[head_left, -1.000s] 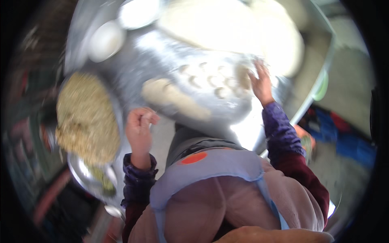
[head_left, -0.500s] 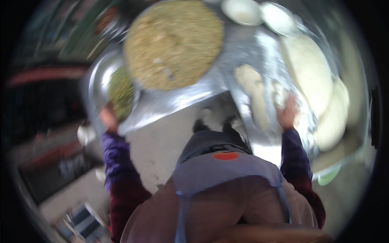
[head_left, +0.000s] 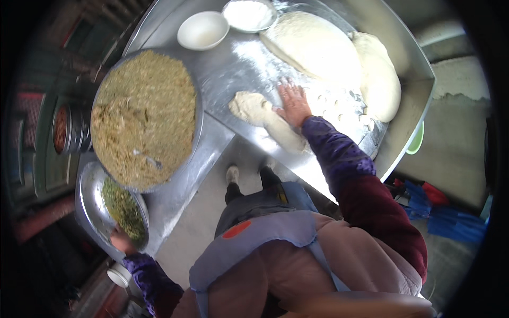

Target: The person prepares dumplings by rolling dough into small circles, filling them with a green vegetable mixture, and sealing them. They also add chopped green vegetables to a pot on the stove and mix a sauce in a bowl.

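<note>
My right hand (head_left: 294,102) lies flat with fingers spread on the floured metal worktop, its thumb side close against a long strip of dough (head_left: 268,117). At the lower left, my left hand (head_left: 123,241) is at the near rim of a metal bowl (head_left: 91,204). Its fingers reach over the edge towards a green chopped filling (head_left: 124,209); they are blurred, so I cannot tell if they grip anything. Above that bowl stands a big round basin heaped with yellowish chopped filling (head_left: 143,116), with a small spoon-like handle (head_left: 151,159) sticking out.
Two large dough masses (head_left: 318,47) (head_left: 377,77) rest at the right, with small dough pieces (head_left: 339,106) near them. A white bowl (head_left: 203,31) and a bowl of flour (head_left: 249,15) stand at the back. A metal container (head_left: 69,129) is at the left. A raised metal edge (head_left: 411,108) bounds the right side.
My view has turned to the right, shifting the worktop leftward in it. My right hand has come forward beside the dough strip. The left hand stays at the small bowl's rim.
</note>
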A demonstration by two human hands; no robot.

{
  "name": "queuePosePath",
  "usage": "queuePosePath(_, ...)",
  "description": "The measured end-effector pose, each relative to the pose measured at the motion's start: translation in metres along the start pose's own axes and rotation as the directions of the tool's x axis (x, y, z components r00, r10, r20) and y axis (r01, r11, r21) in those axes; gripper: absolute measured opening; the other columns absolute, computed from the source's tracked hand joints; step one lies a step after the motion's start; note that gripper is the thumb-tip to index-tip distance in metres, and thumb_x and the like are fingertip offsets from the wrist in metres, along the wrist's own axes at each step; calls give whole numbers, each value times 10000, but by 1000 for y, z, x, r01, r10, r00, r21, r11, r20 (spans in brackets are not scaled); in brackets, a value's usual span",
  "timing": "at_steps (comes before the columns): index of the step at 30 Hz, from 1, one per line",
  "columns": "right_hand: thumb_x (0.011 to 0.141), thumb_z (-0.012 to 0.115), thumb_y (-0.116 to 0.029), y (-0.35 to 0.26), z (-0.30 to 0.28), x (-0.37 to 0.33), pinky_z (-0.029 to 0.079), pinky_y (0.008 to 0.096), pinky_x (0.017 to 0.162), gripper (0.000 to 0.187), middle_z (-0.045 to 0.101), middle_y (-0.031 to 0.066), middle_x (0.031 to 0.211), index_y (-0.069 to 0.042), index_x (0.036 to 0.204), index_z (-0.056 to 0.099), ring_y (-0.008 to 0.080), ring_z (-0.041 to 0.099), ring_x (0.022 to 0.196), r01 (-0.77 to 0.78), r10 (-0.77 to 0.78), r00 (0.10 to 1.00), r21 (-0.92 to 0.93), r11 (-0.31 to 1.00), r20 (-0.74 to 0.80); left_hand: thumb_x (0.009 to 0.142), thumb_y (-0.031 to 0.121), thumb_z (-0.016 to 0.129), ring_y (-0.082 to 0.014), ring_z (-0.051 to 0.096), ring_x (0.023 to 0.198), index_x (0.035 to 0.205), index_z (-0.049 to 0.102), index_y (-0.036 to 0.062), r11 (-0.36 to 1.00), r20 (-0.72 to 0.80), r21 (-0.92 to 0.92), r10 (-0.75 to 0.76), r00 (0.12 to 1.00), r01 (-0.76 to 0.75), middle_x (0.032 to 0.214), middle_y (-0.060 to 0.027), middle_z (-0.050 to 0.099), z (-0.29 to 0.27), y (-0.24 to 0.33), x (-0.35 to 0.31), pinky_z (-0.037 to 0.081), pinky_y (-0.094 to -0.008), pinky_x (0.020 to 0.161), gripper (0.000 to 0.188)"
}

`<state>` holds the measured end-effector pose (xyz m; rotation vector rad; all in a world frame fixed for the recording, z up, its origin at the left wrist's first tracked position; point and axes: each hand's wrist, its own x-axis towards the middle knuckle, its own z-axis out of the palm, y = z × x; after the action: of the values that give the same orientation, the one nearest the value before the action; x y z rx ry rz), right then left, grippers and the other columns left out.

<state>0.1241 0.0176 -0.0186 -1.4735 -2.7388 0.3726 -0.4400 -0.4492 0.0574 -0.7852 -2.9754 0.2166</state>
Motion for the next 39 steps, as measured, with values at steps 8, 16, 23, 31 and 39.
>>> queuePosePath(8,876,485,-575,38,-14,-48,138,548,1119,771,317,205,1455,-92,1444,289,385,221,1384,-60,53,996,-89,994,-78,906,147,545,-317,606,1012,1174,580,-13,944,-122,-325,-106,987,61,1112,-182,631,-40,27,-12,470,-401,867,314)
queuePosePath(16,825,536,-612,89,-20,-91,146,530,1126,877,300,219,1465,-31,1431,281,378,231,1383,-241,240,970,-49,969,-28,926,69,545,-282,593,914,1037,597,-56,650,-490,-479,360,794,-590,999,-171,620,-144,265,-116,473,-359,851,175)
queuePosePath(23,791,570,-627,136,-20,-116,138,520,1130,945,301,257,1448,40,1401,295,378,209,1391,-259,262,954,43,965,-147,803,258,669,-398,304,1317,1321,390,-53,-159,-310,-523,951,13,-837,1386,-240,371,-67,600,-201,246,-481,1087,666)
queuePosePath(31,776,543,-678,147,-17,-132,156,530,1121,944,321,220,1452,-19,1413,319,334,244,1384,-364,363,926,16,931,-107,856,510,551,-353,20,1432,1437,187,-69,-121,151,-302,973,-173,-946,1534,-226,70,-33,698,-222,73,-499,1139,898)
queuePosePath(39,784,508,-696,104,7,-103,134,539,1127,967,298,199,1474,-21,1437,278,304,197,1410,-162,177,979,144,976,-98,846,493,572,-358,22,1432,1433,191,-60,-252,75,-228,958,-275,-940,1531,-219,98,-39,684,-209,44,-532,1127,893)
